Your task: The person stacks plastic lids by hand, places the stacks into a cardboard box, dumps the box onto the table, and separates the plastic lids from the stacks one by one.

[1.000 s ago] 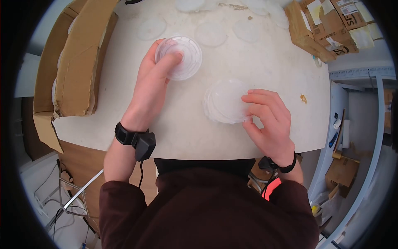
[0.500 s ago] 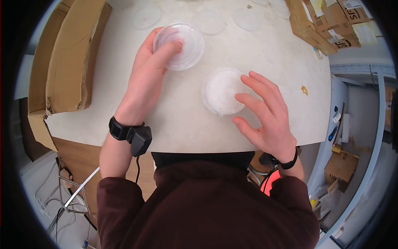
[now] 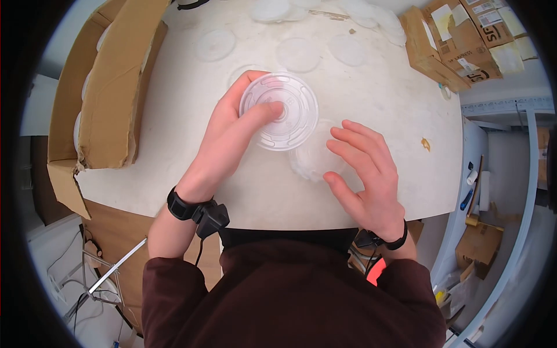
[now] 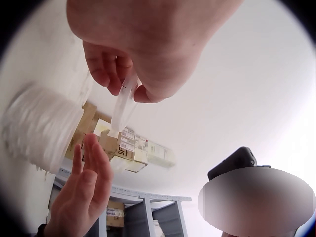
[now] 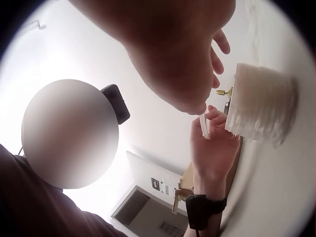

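A clear round plastic lid (image 3: 299, 119) is pinched in the left hand (image 3: 229, 136), thumb on its middle and fingers beneath. Seen edge-on in the left wrist view, the lid (image 4: 121, 106) hangs between thumb and fingers of the left hand (image 4: 143, 54). A tall stack of similar lids (image 3: 310, 162) stands on the table, partly covered by the held lid; its layered side shows in the right wrist view as a stack (image 5: 264, 101). The right hand (image 3: 371, 180) is beside the stack, fingers spread and holding nothing.
Several flat translucent discs, one of them a disc (image 3: 299, 55), lie across the back of the table (image 3: 174, 133). A long open cardboard box (image 3: 116, 87) stands on the left with round white items inside. Cardboard boxes (image 3: 458, 40) sit at the back right, above a shelf unit (image 3: 531, 162).
The left hand has carried its lid right and towards the body, now overlapping the stack in view. The right hand's fingers have come away from the stack's edge and spread.
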`<state>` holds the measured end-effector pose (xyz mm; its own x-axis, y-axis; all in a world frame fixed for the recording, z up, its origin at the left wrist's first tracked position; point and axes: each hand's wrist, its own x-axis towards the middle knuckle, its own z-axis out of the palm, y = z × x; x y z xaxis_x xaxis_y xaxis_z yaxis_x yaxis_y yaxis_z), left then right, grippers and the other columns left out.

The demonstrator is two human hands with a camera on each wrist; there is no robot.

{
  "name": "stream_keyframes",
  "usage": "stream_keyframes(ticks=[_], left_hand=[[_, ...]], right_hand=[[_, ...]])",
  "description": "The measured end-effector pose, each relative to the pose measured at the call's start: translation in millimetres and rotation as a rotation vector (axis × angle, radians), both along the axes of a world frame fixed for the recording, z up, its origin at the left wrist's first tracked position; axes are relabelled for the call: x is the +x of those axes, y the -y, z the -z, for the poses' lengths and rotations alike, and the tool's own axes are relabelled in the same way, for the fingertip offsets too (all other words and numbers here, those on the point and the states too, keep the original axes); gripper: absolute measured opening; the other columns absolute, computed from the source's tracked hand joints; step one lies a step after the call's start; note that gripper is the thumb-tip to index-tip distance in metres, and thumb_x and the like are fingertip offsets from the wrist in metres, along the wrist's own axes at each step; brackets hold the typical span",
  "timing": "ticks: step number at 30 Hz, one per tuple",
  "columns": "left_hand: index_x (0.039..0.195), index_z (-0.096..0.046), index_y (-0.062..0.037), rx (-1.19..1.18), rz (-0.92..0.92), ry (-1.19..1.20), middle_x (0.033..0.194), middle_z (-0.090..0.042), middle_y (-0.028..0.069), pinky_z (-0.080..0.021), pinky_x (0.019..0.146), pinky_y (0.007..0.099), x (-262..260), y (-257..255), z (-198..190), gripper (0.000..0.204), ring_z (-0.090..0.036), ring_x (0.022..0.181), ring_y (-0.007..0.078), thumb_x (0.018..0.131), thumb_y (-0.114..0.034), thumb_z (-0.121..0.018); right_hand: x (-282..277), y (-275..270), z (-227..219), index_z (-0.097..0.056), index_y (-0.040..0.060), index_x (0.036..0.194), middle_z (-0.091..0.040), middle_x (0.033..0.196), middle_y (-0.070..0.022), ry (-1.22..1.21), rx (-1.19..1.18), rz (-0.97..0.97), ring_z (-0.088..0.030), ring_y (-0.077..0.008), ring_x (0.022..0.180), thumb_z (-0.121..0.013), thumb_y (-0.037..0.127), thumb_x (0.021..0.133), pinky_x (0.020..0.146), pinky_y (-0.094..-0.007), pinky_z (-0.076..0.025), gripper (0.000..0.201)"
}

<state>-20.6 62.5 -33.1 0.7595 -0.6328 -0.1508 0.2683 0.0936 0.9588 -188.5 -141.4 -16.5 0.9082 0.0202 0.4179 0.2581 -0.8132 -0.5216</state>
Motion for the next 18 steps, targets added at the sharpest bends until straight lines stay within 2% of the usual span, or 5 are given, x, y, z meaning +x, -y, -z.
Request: stream_keyframes(ticks=[3,6,9,18], left_hand=[[0.130,-0.065,-0.0045,-0.007,0.076,-0.006,0.118,-0.071,0.0017,-0.048,0.104,0.0307,-4.1,-1.1,-1.3,0.027,-0.062,0.115,0.0108,0.108,-0.019,-0.063],[0.127,-0.066,-0.0057,-0.027,0.114,0.002,0.114,-0.071,0.0003,-0.046,0.104,0.0292,-6.9,-1.4,0.0,0.024,-0.061,0.114,0.0096,0.112,-0.023,-0.057],[0.126,-0.066,-0.0061,-0.017,0.162,0.045,0.112,-0.070,-0.0006,-0.045,0.104,0.0285,-6.7,-2.7,0.0,0.027,-0.059,0.114,0.0092,0.115,-0.027,-0.053],[0.126,-0.067,-0.0051,0.013,0.243,0.112,0.110,-0.070,-0.0009,-0.049,0.098,0.0279,-10.5,-1.3,-2.4,0.023,-0.061,0.106,0.0084,0.116,-0.024,-0.059]], right_hand=[[8.3,-13.0,-1.6,-0.077,0.0055,0.129,-0.075,0.127,-0.0133,0.059,0.111,0.024,-0.070,-0.0365,0.124,-0.090,0.008,0.080,0.105,-0.0484,-0.057,0.050],[12.2,-18.6,3.1,-0.077,0.0061,0.129,-0.076,0.122,-0.0121,0.115,0.034,0.023,-0.071,-0.0345,0.119,-0.090,0.006,0.080,0.104,-0.0484,-0.058,0.051],[8.4,-17.7,6.4,-0.078,0.0066,0.128,-0.076,0.119,-0.0118,0.112,0.058,0.040,-0.071,-0.0340,0.117,-0.090,0.006,0.080,0.102,-0.0484,-0.058,0.050],[-0.6,-18.7,8.2,-0.079,0.0057,0.124,-0.076,0.119,-0.0127,0.110,0.112,0.089,-0.072,-0.0361,0.113,-0.090,0.004,0.080,0.100,-0.0479,-0.059,0.046]])
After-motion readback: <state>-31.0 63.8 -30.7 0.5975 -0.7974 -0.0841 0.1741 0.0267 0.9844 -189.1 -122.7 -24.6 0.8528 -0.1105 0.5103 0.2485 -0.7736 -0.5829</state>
